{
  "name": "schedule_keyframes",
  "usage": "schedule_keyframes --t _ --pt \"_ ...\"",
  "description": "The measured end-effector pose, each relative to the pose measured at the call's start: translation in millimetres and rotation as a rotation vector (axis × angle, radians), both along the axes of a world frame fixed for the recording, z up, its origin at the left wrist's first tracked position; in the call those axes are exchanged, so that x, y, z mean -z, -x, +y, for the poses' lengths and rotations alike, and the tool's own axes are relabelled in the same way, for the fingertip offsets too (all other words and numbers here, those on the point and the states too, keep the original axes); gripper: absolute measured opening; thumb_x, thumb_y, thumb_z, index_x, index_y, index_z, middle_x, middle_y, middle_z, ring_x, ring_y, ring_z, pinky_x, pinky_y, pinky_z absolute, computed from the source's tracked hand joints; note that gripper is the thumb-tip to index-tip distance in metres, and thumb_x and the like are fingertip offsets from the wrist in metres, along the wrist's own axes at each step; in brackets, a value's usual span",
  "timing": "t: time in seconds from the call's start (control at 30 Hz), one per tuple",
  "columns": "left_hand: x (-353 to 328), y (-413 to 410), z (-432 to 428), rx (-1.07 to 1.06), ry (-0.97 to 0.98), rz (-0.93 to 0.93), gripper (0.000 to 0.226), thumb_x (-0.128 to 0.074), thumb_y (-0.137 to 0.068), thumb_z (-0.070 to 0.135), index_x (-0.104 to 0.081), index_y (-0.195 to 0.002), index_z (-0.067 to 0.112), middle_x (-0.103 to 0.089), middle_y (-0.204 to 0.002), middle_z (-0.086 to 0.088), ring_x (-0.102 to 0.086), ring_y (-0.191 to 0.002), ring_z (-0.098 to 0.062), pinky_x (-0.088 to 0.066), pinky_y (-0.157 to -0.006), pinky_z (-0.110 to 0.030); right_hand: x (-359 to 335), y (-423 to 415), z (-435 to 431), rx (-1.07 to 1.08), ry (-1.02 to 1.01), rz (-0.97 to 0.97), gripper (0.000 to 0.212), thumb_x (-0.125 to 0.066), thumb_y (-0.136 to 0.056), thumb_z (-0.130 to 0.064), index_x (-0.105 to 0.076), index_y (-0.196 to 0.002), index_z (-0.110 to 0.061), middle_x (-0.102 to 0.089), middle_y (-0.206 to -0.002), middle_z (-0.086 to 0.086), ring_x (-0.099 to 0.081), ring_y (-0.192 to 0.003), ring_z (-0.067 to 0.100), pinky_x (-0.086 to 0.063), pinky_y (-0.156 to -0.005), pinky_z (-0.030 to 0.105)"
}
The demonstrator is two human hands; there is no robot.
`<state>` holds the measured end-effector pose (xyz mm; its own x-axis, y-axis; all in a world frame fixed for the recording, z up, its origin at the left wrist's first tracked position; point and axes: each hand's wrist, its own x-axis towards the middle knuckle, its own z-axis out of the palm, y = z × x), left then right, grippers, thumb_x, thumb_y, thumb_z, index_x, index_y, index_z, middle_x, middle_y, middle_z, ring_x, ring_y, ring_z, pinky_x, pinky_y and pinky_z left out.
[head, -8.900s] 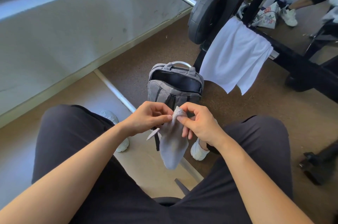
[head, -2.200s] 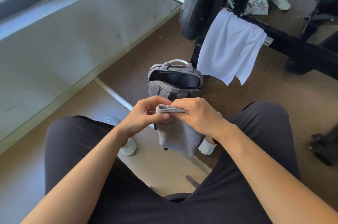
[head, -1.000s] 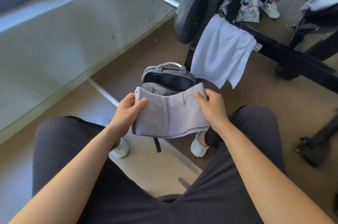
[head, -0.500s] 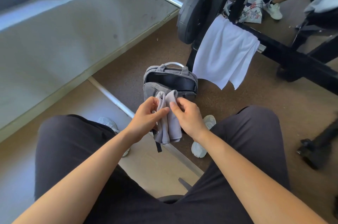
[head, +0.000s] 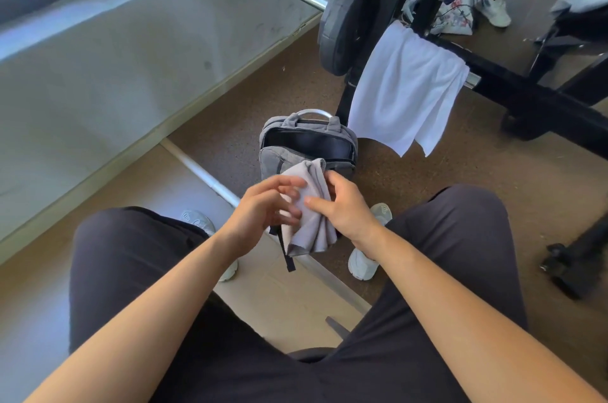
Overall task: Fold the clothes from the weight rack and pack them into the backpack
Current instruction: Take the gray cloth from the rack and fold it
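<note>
Left hand (head: 263, 208) sits with fingers loosely spread against the front of the grey cloth (head: 309, 225). It is blurred, and no grip on the fabric is evident. Right hand (head: 348, 208) holds the cloth, thumb on its face and fingers curled behind the upper edge. The cloth hangs between the two hands in narrow lengthwise pleats, above the gap between the person's knees. It is gathered rather than squared off, and I judge the fold incomplete.

Below the hands, two white shoes (head: 365, 261) rest on the floor either side of a pale floor strip.

Just beyond the hands stands the backpack (head: 276, 159), upright on the brown floor with its top zip open. The interior shows dark, and contents cannot be determined. The top of the cloth overlaps the front of the bag in this view, but it is not inside.

Further out, a white garment (head: 404, 93) is draped over the bar of the weight rack (head: 513, 86), beside a black weight plate (head: 348, 17). It is unfolded and unpacked. A pale item at the top right edge is too cut off to identify.

Assessment: one piece is in hand, mid-fold and not yet packed. At least one piece remains on the rack. What has already been packed cannot be confirmed.
</note>
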<state>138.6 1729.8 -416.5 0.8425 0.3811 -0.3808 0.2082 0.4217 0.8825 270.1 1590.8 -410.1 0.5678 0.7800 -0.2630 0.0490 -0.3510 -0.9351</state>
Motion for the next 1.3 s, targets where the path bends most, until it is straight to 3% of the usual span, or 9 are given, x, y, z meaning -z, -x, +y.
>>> schedule_keyframes --t 0.17,0.3,0.37,0.47,0.57,0.73,0.8,1.07,1.3 --pt "11 -1 14 -0.465 -0.141 0.212 0.03 -0.061 -0.085 0.014 -0.062 -0.115 0.008 -0.057 -0.089 -0.005 -0.058 -0.071 -0.015 -0.05 -0.064 -0.027 -11 -6 -2 0.065 -0.252 0.457 0.036 -0.063 -0.094 -0.006 -0.059 -0.128 -0.017 -0.07 -0.122 0.007 -0.068 -0.112 0.022 -0.056 -0.094 0.035" --pt "10 7 21 -0.302 0.38 0.25 0.053 -0.062 -0.086 0.048 -0.06 -0.123 0.011 -0.071 -0.107 -0.013 -0.071 -0.088 -0.03 -0.055 -0.077 -0.04 -19 -13 -5 0.087 -0.345 0.65 0.04 -0.055 -0.1 -0.007 -0.054 -0.138 -0.017 -0.066 -0.133 0.008 -0.065 -0.119 0.022 -0.056 -0.096 0.033" --pt "7 8 19 -0.134 0.403 0.182 0.062 -0.052 -0.094 0.057 -0.063 -0.132 0.011 -0.073 -0.122 -0.018 -0.071 -0.105 -0.037 -0.053 -0.091 -0.046 -16 -17 -6 0.096 -0.29 0.564 0.038 -0.056 -0.1 -0.008 -0.055 -0.137 -0.017 -0.066 -0.132 0.006 -0.063 -0.122 0.022 -0.054 -0.099 0.034" --pt "5 4 7 -0.057 0.08 0.168 0.06 -0.071 -0.085 0.049 -0.06 -0.134 0.017 -0.076 -0.119 -0.009 -0.074 -0.104 -0.028 -0.059 -0.084 -0.039 -7 -19 -8 0.138 -0.091 0.303 0.049 -0.06 -0.099 -0.009 -0.045 -0.144 -0.02 -0.063 -0.132 0.001 -0.059 -0.127 0.022 -0.05 -0.1 0.031" --pt "9 7 0 -0.077 -0.194 0.166 0.077 -0.086 -0.082 0.019 -0.037 -0.14 0.036 -0.066 -0.123 -0.006 -0.072 -0.103 -0.023 -0.061 -0.075 -0.028 -1 -20 -11 0.119 -0.001 0.058 0.092 -0.067 -0.096 -0.013 -0.006 -0.159 -0.039 -0.055 -0.139 -0.002 -0.054 -0.129 0.012 -0.044 -0.105 0.031" --pt "17 7 6 0.09 -0.708 0.081 0.072 -0.084 -0.081 0.018 -0.046 -0.136 0.043 -0.05 -0.125 -0.006 -0.059 -0.107 -0.019 -0.056 -0.085 -0.043 -4 -20 -12 -0.107 0.053 -0.212 0.067 -0.069 -0.093 -0.017 -0.041 -0.149 -0.043 -0.042 -0.147 -0.004 -0.039 -0.135 0.007 -0.037 -0.117 0.038" --pt "14 5 3 0.134 -0.918 0.098 0.074 -0.083 -0.08 0.018 -0.047 -0.14 0.041 -0.044 -0.122 0.0 -0.051 -0.108 -0.012 -0.05 -0.086 -0.034 -6 -15 -12 -0.135 0.134 -0.22 0.072 -0.076 -0.088 -0.022 -0.041 -0.148 -0.042 -0.039 -0.135 0.001 -0.043 -0.126 0.015 -0.041 -0.112 0.038" --pt "6 3 -13 0.362 -1.319 0.168 0.121 -0.088 -0.064 0.042 -0.016 -0.16 0.041 -0.018 -0.156 -0.001 -0.061 -0.11 -0.035 -0.057 -0.069 -0.048 1 0 -6 -0.259 0.298 -0.279 0.14 -0.091 -0.064 -0.024 0.011 -0.158 -0.039 -0.009 -0.151 0.004 -0.027 -0.147 0.032 -0.038 -0.114 0.04" --pt "5 0 -19 0.439 -1.457 0.251 0.127 -0.084 -0.064 0.047 -0.005 -0.162 0.035 -0.016 -0.16 -0.002 -0.064 -0.097 -0.03 -0.055 -0.057 -0.041 1 -3 -4 -0.147 0.152 -0.109 0.106 -0.077 -0.085 -0.021 -0.004 -0.161 -0.036 -0.019 -0.163 -0.001 -0.029 -0.148 0.021 -0.036 -0.116 0.039"
